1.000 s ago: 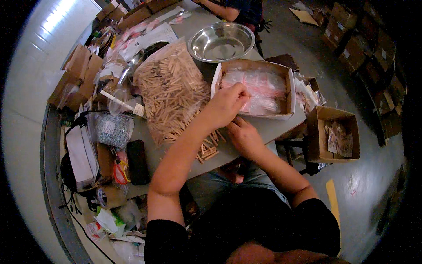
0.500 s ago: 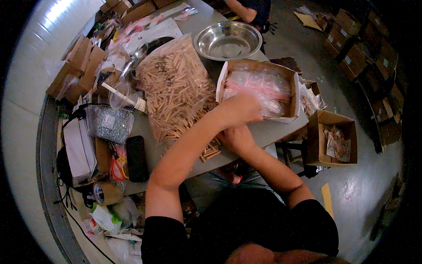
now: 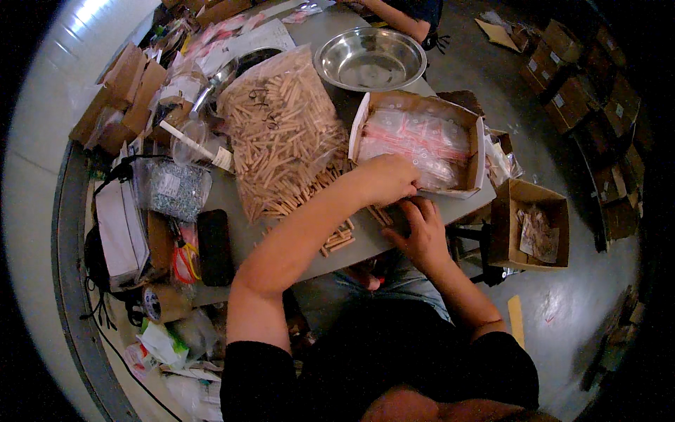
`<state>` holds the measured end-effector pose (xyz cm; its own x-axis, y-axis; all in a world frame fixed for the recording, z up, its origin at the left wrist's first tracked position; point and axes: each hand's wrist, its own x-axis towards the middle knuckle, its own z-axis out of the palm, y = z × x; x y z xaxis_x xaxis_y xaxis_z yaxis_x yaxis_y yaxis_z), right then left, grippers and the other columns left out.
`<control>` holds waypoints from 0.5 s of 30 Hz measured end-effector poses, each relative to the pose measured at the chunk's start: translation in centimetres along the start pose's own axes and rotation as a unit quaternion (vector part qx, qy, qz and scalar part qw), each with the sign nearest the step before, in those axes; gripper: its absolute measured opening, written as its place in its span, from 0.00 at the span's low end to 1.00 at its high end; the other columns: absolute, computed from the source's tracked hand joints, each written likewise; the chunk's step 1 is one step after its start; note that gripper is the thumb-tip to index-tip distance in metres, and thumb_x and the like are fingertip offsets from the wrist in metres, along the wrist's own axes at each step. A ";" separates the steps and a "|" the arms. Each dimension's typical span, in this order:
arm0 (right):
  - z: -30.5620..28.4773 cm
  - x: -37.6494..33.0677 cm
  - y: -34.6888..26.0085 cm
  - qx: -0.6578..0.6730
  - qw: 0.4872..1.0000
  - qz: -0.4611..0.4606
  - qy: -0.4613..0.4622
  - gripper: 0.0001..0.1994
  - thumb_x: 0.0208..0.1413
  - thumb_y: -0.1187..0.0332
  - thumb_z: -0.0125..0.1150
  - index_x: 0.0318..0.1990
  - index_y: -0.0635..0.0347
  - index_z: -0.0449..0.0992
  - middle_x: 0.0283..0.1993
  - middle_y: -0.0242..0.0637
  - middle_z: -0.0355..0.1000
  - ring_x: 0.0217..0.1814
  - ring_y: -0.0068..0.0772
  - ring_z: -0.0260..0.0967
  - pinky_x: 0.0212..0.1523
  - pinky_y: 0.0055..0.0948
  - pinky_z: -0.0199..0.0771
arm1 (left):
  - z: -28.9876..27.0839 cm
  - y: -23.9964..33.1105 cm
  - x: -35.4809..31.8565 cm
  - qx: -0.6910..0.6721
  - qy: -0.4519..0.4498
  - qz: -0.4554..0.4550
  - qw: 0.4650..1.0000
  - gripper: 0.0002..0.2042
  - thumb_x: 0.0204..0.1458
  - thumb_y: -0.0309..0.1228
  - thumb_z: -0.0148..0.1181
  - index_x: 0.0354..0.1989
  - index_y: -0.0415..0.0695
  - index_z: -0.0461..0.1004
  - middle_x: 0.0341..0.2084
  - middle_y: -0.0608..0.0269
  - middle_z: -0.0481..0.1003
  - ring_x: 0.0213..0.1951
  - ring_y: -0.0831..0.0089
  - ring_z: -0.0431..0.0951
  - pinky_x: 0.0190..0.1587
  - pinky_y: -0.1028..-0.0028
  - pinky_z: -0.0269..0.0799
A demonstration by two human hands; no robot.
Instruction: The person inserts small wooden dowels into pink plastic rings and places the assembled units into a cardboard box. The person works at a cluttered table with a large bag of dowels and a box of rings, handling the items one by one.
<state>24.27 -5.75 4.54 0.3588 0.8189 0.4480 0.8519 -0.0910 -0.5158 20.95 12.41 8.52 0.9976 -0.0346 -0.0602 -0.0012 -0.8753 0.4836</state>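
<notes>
My left hand is at the front wall of an open cardboard box, its fingers curled and pressed together. Whatever they may hold is hidden. Small clear bags with red strips fill that box. Just below, my right hand rests by the table's front edge with thumb and fingers apart, and nothing shows in it. Short wooden dowels lie between the two hands. More loose dowels are under my left forearm, beside a big clear bag of dowels.
A steel basin stands behind the box. To the left are a black case, a bag of small metal parts, scissors and a tape roll. A carton sits right of the table. Another person's arm shows at the far side.
My right hand has come out from under the left, moving right, and its fingers have spread. The left hand, blurred before, has dropped slightly toward the box's front wall.
</notes>
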 end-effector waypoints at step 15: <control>1.0 0.3 0.2 0.051 0.998 -0.008 -0.034 0.12 0.45 0.71 0.65 0.39 0.60 0.74 0.41 0.44 0.67 0.43 0.49 0.67 0.42 0.40 0.71 | -2.8 3.7 -7.7 -0.445 0.315 -0.119 0.830 0.22 0.45 0.18 0.62 0.48 0.42 0.62 0.39 0.54 0.73 0.34 0.73 0.77 0.35 0.74 0.74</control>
<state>24.13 -4.99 3.88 0.3165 0.8562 0.4082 0.8125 -0.0227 -0.5825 13.44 10.77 13.23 0.8009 0.5926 0.0859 -0.0264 -0.1083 0.9938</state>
